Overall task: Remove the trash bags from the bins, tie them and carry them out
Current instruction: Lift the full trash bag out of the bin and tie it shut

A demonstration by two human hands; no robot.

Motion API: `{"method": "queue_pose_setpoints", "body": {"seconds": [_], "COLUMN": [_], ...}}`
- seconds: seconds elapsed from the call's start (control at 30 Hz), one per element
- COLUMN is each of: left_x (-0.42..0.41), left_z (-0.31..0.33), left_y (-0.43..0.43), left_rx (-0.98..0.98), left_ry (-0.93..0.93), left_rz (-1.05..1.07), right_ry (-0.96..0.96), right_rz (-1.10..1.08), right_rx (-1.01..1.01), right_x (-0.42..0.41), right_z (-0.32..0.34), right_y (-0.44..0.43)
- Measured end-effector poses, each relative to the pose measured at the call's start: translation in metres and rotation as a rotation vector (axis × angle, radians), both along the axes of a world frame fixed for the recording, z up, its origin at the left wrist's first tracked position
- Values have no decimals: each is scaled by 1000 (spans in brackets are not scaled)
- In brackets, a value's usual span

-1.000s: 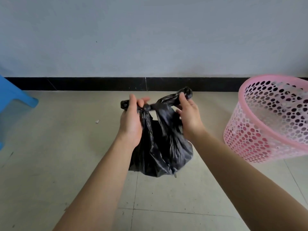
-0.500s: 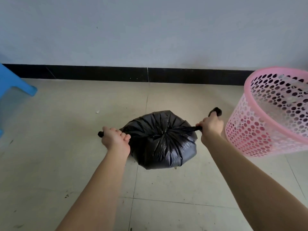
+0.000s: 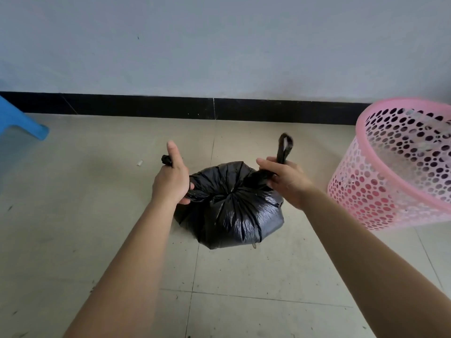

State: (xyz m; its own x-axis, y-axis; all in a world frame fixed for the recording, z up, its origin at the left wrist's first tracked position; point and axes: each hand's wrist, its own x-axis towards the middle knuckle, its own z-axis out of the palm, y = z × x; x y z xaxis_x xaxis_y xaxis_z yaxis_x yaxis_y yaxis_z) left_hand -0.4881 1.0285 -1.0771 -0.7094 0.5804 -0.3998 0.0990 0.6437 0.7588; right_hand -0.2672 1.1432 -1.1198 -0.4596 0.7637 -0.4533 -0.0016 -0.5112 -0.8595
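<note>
Black trash bag (image 3: 229,206) mid-floor (image 3: 97,228), out of the pink bin (image 3: 395,167), which is near it on the right. Resting or just lifted, cannot tell. Left hand (image 3: 172,181) is curled round the twisted left ear (image 3: 166,159), thumb sticking out. Right hand (image 3: 285,181) is curled round the right ear (image 3: 284,146), whose loop pokes up. Thin glossy film, crinkled, puckered at centre, round and lumpy. Likely light, soft, slippery and easy to tear: hold it by the ears, not the skin. Bin is hard perforated plastic.

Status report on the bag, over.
Left hand grips one bag handle; right hand grips the other. Black trash bag gathered shut at top. Pink bin at right, apart.
</note>
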Motion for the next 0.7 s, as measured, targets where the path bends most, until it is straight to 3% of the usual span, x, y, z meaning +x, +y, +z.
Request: {"method": "queue_pose_setpoints", "body": {"seconds": [0.1,0.13,0.2,0.3,0.47,0.53,0.6,0.67,0.7], "left_x": [-1,1,4,13,14,18,23,25,25], "left_z": [0,0,-5,-22,-50,-46,-37,-28,-26], "left_y": [5,4,2,-5,-5,-4,-4,-2,-2], "left_rx": [265,384,543,483,-91,-327,-436,-388,-247], "left_ry": [-430,-525,-566,-412,13,274,509,657,708], "left_rz": [169,200,177,91,-64,-206,-327,-377,-369], "right_ry": [302,281,13,-449,-716,-733,-656,-546,-478], "right_rz": [-127,-106,-15,63,209,172,94,13,-31], "right_rx": [-96,-64,97,327,537,680,779,782,743], "right_x": [-9,-11,-14,-14,-14,-17,-25,-32,-35], "right_z": [6,7,7,-6,-15,-19,-24,-17,-13], "right_y": [-1,0,-2,-3,-11,-13,-14,-17,-18]}}
